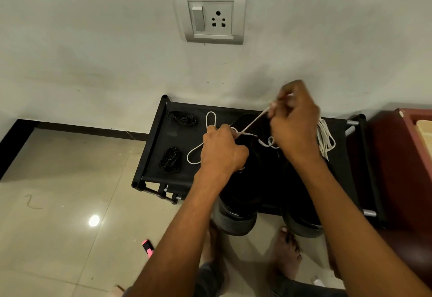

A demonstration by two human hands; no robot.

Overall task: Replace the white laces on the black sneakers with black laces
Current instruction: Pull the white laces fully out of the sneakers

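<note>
Two black sneakers stand on a low black rack [154,147]: the left sneaker [236,205] under my hands, the right sneaker [301,215] beside it. My right hand [294,121] pinches a white lace [253,122] and holds it taut, up and to the right of the left sneaker. My left hand [222,149] rests curled on that sneaker's upper, and the lace loops out to its left. A bunch of white lace [326,139] lies right of my right hand. Two coiled black laces lie on the rack's left, one at the back [182,118], one in front [170,159].
The rack stands against a white wall with a socket plate [210,16]. A dark red cabinet [402,168] stands to its right. A pink and black marker [147,247] lies on the tiled floor. My bare feet [286,252] are below the rack's front edge.
</note>
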